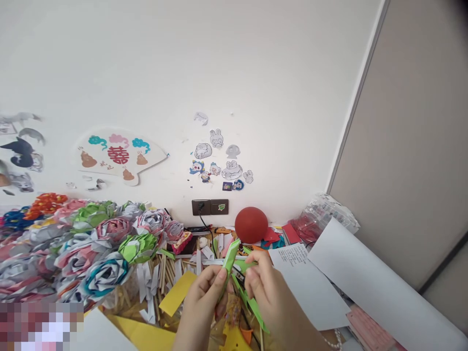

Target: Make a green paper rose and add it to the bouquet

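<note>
My left hand (204,295) pinches a folded strip of bright green paper (230,258) between thumb and fingers, with its upper end pointing up and away. Close to the strip's right side is my right hand (270,287). Its fingers are loosely bent, the index finger and thumb a little apart, and nothing shows between them. More green paper strips (256,307) lie below and behind the right hand, partly hidden by it. A yellow paper piece (178,293) lies left of my left hand.
Paper flowers (106,275) are heaped at the left, beside wooden sticks (166,273) and folded white strips (148,287). A red balloon (251,224) rests by the wall below a socket (210,207) with a plugged-in cable. White sheets (303,282) and a plastic bag (329,212) lie right.
</note>
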Demonstrator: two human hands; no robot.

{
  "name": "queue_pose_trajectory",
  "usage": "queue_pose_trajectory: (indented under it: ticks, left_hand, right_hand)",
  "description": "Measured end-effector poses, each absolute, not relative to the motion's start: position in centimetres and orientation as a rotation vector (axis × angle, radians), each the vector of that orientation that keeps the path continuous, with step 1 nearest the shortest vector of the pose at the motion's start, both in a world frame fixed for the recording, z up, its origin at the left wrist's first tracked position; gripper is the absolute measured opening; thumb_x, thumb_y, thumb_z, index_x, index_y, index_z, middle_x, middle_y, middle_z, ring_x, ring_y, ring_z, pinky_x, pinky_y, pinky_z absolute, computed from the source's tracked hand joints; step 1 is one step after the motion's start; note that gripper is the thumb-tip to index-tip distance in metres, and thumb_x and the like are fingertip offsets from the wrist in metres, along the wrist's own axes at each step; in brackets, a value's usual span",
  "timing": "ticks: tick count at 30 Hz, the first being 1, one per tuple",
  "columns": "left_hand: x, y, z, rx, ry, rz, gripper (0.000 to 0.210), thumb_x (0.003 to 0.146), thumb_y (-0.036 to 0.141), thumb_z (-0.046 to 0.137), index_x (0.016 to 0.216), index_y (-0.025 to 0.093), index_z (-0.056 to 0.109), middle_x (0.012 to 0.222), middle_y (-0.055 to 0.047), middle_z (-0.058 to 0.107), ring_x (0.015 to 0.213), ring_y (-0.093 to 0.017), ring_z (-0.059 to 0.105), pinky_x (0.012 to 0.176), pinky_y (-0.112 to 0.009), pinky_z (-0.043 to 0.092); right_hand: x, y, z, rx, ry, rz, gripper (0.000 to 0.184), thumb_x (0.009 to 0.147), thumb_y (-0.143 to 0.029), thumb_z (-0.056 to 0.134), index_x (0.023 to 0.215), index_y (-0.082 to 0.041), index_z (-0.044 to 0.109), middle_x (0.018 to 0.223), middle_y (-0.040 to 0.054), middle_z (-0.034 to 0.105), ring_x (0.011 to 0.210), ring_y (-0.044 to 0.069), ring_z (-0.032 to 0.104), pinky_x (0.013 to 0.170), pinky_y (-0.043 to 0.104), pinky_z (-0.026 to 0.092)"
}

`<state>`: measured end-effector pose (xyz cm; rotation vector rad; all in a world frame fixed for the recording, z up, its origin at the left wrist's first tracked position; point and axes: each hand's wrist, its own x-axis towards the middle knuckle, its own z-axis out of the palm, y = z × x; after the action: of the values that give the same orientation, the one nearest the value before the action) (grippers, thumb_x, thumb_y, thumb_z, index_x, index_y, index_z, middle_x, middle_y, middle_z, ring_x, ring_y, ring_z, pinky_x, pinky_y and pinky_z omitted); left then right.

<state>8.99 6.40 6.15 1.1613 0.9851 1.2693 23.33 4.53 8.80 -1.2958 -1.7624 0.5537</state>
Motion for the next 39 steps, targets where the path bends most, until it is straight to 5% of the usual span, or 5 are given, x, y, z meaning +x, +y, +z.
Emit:
queue_pose_trajectory:
  ticks: [5, 13, 22, 39]
  left_hand:
    - [9.1, 6.6, 5.7, 1.095, 0.900, 1.221, 0.038, 0.071, 0.054, 0.061, 0.063, 0.017, 0.053, 0.042, 0.009, 0.036, 0.035, -0.003, 0.026, 0.037, -0.017, 0.020]
    - [8.9, 7.1, 5.7, 0.967, 0.859, 1.177, 0.041, 0.066, 0.055, 0.065, 0.060, 0.018, 0.049, 0.042, 0.010, 0.035, 0.034, -0.002, 0.022, 0.035, -0.016, 0.020]
    - [9.0, 7.3, 5.2, 1.313, 1.048, 1.201, 0.042, 0.071, 0.058, 0.057, 0.063, 0.017, 0.052, 0.043, 0.010, 0.033, 0.038, -0.005, 0.027, 0.038, -0.017, 0.020]
    - [9.0, 7.5, 4.9, 1.472, 1.116, 1.164, 0.034, 0.077, 0.050, 0.051, 0.066, 0.018, 0.054, 0.051, 0.006, 0.041, 0.043, -0.008, 0.033, 0.040, -0.019, 0.025]
  right_hand:
    - [22.2, 4.9, 8.9, -1.300, -1.955, 0.522, 0.018, 0.085, -0.015, 0.043, 0.067, -0.021, 0.044, 0.064, -0.0018, 0.051, 0.061, 0.014, 0.049, 0.054, 0.023, 0.032]
    - [22.2, 4.6, 8.2, -1.250, -1.998, 0.419, 0.026, 0.093, -0.016, 0.031, 0.077, -0.020, 0.051, 0.080, 0.0016, 0.050, 0.070, 0.014, 0.051, 0.061, 0.024, 0.038]
    - [22.3, 5.9, 7.8, -1.464, -2.077, 0.275, 0.026, 0.088, -0.014, 0.042, 0.064, -0.018, 0.050, 0.067, 0.0009, 0.059, 0.064, 0.015, 0.051, 0.056, 0.025, 0.030]
    - [22.7, 5.7, 8.1, -1.467, -1.952, 0.605, 0.033, 0.085, -0.019, 0.044, 0.055, -0.018, 0.031, 0.052, -0.0049, 0.039, 0.052, 0.009, 0.034, 0.050, 0.024, 0.020]
